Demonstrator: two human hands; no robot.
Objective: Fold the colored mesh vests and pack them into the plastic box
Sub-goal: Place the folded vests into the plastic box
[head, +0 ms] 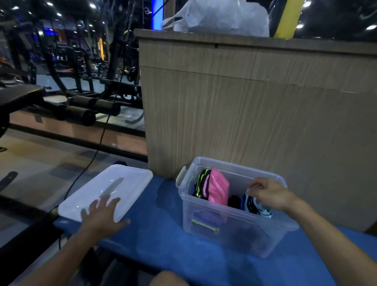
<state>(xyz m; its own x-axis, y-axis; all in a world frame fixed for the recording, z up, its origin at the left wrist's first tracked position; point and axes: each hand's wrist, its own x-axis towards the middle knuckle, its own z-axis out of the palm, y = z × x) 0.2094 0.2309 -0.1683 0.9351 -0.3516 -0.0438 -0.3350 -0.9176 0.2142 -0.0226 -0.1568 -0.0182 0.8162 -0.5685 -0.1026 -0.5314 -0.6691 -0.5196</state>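
A clear plastic box [240,229] stands on a blue mat [168,245]. Folded mesh vests stand upright inside it: a pink one [219,188], a black and neon-green one [201,184], and a dark blue one with light trim [256,205] at the right. My right hand [269,195] reaches into the box over its right rim and pinches the top of the dark blue vest. The box's white lid [116,187] lies flat to the left of the box. On the lid's near edge rests my left hand [103,216], its fingers spread flat.
A tall wooden counter [260,113] rises right behind the box, with a white plastic bag [219,14] on top. Gym benches and machines [77,94] fill the left background. A black cable [89,162] runs across the floor by the lid.
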